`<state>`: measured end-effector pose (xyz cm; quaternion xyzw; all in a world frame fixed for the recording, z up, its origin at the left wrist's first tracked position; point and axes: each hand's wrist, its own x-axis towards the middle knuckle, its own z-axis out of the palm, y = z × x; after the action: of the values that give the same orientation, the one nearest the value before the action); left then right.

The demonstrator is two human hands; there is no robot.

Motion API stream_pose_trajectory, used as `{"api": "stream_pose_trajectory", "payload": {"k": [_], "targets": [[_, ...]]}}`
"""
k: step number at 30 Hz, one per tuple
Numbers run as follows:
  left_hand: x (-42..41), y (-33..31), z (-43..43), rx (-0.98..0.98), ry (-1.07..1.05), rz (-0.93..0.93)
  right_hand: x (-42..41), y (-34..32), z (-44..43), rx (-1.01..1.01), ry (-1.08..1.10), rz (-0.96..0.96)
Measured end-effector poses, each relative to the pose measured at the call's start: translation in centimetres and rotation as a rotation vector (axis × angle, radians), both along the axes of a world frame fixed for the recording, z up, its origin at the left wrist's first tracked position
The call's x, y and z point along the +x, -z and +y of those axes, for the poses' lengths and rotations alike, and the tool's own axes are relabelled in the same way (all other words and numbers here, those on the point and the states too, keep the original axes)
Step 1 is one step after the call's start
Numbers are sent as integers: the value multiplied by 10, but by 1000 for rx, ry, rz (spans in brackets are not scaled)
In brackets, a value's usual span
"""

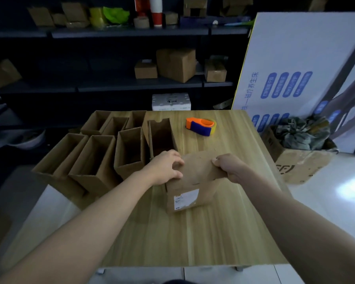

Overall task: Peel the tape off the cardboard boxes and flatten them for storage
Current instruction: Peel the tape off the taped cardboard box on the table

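A small cardboard box [190,187] with a white label on its near side stands in the middle of the wooden table [193,238]. My left hand [166,167] rests on its top left edge, fingers curled onto the lid. My right hand [231,168] grips the right edge of the top flap, thumb on top. Several open, empty cardboard boxes [94,158] stand in rows at the table's left and back left. Whether any tape is on the held box cannot be made out.
An orange and blue tape dispenser [201,126] lies at the table's far side. A carton with crumpled cloth [301,148] sits on the floor to the right, before a large white printed board [303,64]. Dark shelves [121,85] with more boxes run behind.
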<state>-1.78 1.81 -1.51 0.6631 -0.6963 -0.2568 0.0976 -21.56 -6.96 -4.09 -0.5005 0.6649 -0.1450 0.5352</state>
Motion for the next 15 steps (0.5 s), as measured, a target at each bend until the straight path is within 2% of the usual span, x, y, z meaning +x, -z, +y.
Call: {"api": "stream_pose_trajectory", "payload": {"k": [3,5,9,11,13,15], "targets": [[-1,16,7,1,-2,-59,-1,11,-1,8,20,0],[-1,23,8,-22,-19,-57,-3,13,0,-21,-25,73],[-2,26,1,-36,-33,-69,-6,9,1,-341,-349,434],[-2,26,-2,-38,-38,-72,-1,5,2,-471,-600,518],[-2,27,-4,-47,-37,-72,5,4,1,-478,-824,561],[-1,28,-4,-68,-40,-78,11,8,-3,-446,-947,629]]}}
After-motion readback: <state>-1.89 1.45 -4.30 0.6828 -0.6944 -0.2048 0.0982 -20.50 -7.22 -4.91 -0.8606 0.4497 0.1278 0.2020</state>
